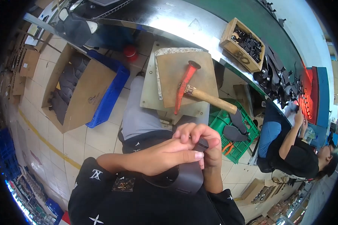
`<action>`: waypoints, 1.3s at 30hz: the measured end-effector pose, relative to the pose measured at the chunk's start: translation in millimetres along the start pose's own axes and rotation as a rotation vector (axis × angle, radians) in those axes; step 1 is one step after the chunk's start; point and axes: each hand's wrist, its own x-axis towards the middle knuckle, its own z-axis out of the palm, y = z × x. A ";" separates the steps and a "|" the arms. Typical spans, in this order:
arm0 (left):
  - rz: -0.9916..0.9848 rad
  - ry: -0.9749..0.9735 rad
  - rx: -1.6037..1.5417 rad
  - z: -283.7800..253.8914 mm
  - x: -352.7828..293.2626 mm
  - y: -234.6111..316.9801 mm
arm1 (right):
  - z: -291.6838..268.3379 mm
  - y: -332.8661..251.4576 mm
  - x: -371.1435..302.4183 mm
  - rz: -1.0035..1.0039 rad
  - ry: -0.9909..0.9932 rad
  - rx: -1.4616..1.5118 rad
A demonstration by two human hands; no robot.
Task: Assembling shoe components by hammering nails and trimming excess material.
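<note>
Dark leather strap (187,176) pinched by both hands, wooden box (243,45) beyond

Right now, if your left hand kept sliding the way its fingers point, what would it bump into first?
The left hand points rightward, and its fingertips already press the right hand, which pinches the dark leather piece. So it meets the right hand first.

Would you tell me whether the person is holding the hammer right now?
No, the hammer lies untouched on the brown board, while both hands grip a dark strap.

A dark grey leather piece (189,176), curved, hangs near the chest, upper end pinched.
</note>
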 end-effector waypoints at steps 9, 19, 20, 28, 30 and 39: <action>-0.034 -0.051 -0.014 5.6 1.1 5.1 | 7.1 -2.6 -2.0 -0.130 -0.022 0.049; 0.082 -0.176 -0.193 -12.2 38.3 -21.6 | -8.8 -18.4 -0.2 -0.177 0.143 -0.165; 0.032 -0.033 -0.302 -0.2 26.7 -25.8 | -4.2 -25.9 -12.5 -0.230 0.207 -0.274; 0.223 0.286 0.477 -53.1 2.7 52.8 | -107.0 -62.0 -48.3 -0.478 0.796 -0.595; 0.406 0.584 0.540 -79.1 6.5 105.6 | -116.3 -68.0 -61.0 -0.507 0.836 -0.541; 0.998 0.930 1.084 -64.1 3.9 245.9 | -121.6 -60.8 -54.5 -0.459 0.824 -0.337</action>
